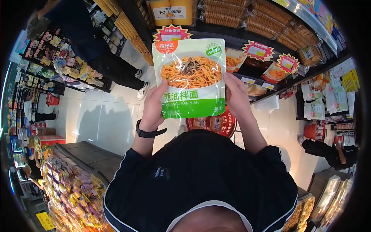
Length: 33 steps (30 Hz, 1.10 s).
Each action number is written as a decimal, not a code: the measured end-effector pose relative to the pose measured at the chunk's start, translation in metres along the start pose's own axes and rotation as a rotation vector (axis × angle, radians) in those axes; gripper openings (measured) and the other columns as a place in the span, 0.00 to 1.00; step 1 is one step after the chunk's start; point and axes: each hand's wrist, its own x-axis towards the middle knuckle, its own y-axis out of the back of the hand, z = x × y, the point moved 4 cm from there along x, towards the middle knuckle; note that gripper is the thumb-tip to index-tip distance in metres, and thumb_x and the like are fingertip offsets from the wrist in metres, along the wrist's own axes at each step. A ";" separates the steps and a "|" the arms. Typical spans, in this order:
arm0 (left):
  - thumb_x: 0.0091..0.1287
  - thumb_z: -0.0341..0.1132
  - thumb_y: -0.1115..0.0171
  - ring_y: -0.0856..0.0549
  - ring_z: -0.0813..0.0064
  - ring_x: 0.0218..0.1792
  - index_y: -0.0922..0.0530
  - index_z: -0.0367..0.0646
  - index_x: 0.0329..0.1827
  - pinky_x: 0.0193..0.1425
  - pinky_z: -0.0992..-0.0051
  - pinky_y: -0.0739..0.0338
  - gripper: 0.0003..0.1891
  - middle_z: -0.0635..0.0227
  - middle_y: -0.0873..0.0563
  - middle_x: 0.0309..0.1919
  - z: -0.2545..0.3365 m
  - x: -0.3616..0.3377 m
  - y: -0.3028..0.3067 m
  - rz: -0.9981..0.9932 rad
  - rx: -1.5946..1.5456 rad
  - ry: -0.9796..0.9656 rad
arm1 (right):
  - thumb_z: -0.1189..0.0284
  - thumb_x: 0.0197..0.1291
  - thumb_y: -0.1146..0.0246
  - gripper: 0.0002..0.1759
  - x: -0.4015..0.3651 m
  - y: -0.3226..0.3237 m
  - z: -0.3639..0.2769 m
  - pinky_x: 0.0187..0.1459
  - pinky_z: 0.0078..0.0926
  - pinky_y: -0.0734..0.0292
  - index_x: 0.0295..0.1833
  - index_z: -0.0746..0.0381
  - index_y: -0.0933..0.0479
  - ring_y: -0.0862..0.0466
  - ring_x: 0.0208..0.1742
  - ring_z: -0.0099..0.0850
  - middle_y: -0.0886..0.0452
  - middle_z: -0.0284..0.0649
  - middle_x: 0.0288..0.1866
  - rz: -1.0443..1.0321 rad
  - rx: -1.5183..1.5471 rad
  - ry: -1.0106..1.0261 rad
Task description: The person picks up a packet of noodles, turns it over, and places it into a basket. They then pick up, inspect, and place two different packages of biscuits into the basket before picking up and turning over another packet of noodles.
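Grip: left hand [153, 107] and right hand [236, 96] closed on the side edges of noodle packet [189, 77], at its 8 and 4 o'clock.
Packet: upright, front showing; red basket [211, 123] at its 6 o'clock.
Risk: likely slip, from edge-only hold on slick film.

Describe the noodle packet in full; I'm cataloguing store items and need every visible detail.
The packet is a flat, glossy plastic pouch, seemingly sealed. Its top is white with an orange logo patch and a round green badge; the middle pictures orange noodles with a dark topping; green Chinese characters sit above a green bottom band. It is held upright, front to the camera, before the shelves. The left hand grips its left edge, the right hand its right edge.
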 end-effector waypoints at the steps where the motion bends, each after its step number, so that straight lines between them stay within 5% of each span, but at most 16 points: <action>1: 0.75 0.42 0.49 0.14 0.73 0.46 0.27 0.31 0.58 0.50 0.76 0.19 0.21 0.59 0.16 0.50 0.000 -0.001 -0.003 -0.001 -0.013 0.001 | 0.67 0.73 0.50 0.16 -0.001 0.003 -0.001 0.49 0.20 0.25 0.55 0.67 0.26 0.19 0.47 0.21 0.19 0.36 0.48 -0.018 0.003 0.007; 5: 0.76 0.44 0.51 0.15 0.73 0.49 0.29 0.31 0.59 0.52 0.76 0.20 0.22 0.59 0.18 0.52 -0.003 -0.006 -0.016 -0.002 -0.041 -0.019 | 0.69 0.73 0.50 0.17 -0.005 0.012 0.002 0.55 0.22 0.26 0.59 0.70 0.28 0.19 0.52 0.24 0.20 0.40 0.54 -0.021 0.052 0.034; 9: 0.77 0.44 0.53 0.16 0.72 0.51 0.30 0.31 0.61 0.55 0.74 0.21 0.23 0.58 0.18 0.54 -0.013 -0.012 -0.020 -0.016 -0.047 -0.011 | 0.70 0.71 0.46 0.15 -0.021 0.012 -0.001 0.48 0.18 0.26 0.57 0.68 0.27 0.21 0.46 0.17 0.18 0.34 0.46 -0.043 -0.155 0.052; 16: 0.76 0.41 0.50 0.16 0.72 0.48 0.29 0.34 0.61 0.55 0.72 0.22 0.20 0.60 0.18 0.52 -0.029 0.004 -0.019 0.002 -0.036 -0.016 | 0.73 0.71 0.47 0.18 -0.057 -0.014 -0.027 0.47 0.20 0.24 0.62 0.69 0.30 0.20 0.48 0.21 0.19 0.38 0.52 -0.181 -0.321 0.188; 19: 0.74 0.42 0.49 0.16 0.70 0.44 0.27 0.36 0.55 0.51 0.71 0.21 0.17 0.60 0.17 0.46 -0.050 0.016 -0.016 -0.210 -0.138 0.000 | 0.70 0.72 0.48 0.19 -0.074 -0.029 -0.020 0.51 0.23 0.25 0.63 0.69 0.30 0.21 0.52 0.24 0.22 0.42 0.57 -0.421 -0.270 0.167; 20: 0.72 0.43 0.47 0.17 0.69 0.37 0.28 0.38 0.47 0.44 0.73 0.22 0.15 0.62 0.19 0.37 -0.054 0.014 -0.026 -0.438 -0.265 -0.083 | 0.68 0.73 0.48 0.21 -0.073 -0.031 -0.011 0.53 0.25 0.25 0.65 0.68 0.33 0.23 0.54 0.25 0.25 0.42 0.59 -0.438 -0.258 0.143; 23: 0.70 0.47 0.47 0.22 0.68 0.39 0.29 0.40 0.44 0.50 0.69 0.26 0.17 0.65 0.23 0.31 -0.057 0.005 -0.065 -0.661 -0.611 -0.102 | 0.68 0.72 0.46 0.23 -0.066 -0.009 0.036 0.55 0.27 0.27 0.67 0.67 0.38 0.24 0.56 0.28 0.28 0.42 0.60 -0.200 -0.306 0.169; 27: 0.69 0.51 0.46 0.24 0.65 0.50 0.28 0.38 0.45 0.60 0.65 0.30 0.21 0.62 0.22 0.38 -0.080 0.006 -0.073 -0.625 -0.473 -0.224 | 0.66 0.68 0.41 0.32 -0.090 -0.007 0.051 0.45 0.32 0.18 0.70 0.65 0.46 0.21 0.53 0.33 0.29 0.44 0.58 -0.245 0.239 -0.445; 29: 0.69 0.52 0.46 0.26 0.61 0.57 0.29 0.37 0.48 0.66 0.62 0.32 0.23 0.59 0.22 0.44 -0.086 0.006 -0.072 -0.561 -0.236 -0.240 | 0.68 0.66 0.39 0.34 -0.095 0.002 0.054 0.40 0.35 0.14 0.71 0.65 0.48 0.18 0.52 0.35 0.27 0.44 0.58 -0.302 0.250 -0.442; 30: 0.71 0.52 0.50 0.30 0.60 0.66 0.30 0.36 0.56 0.70 0.60 0.35 0.26 0.56 0.23 0.55 -0.085 0.001 -0.068 -0.551 -0.031 -0.337 | 0.70 0.66 0.39 0.34 -0.097 0.005 0.054 0.40 0.35 0.14 0.71 0.64 0.48 0.18 0.52 0.36 0.27 0.45 0.58 -0.302 0.274 -0.428; 33: 0.73 0.53 0.53 0.29 0.60 0.66 0.33 0.35 0.62 0.70 0.61 0.35 0.28 0.55 0.25 0.59 -0.091 -0.012 -0.052 -0.617 -0.396 -0.144 | 0.76 0.64 0.39 0.33 -0.104 0.017 0.050 0.41 0.36 0.13 0.71 0.64 0.46 0.17 0.51 0.37 0.26 0.45 0.58 -0.269 0.319 -0.382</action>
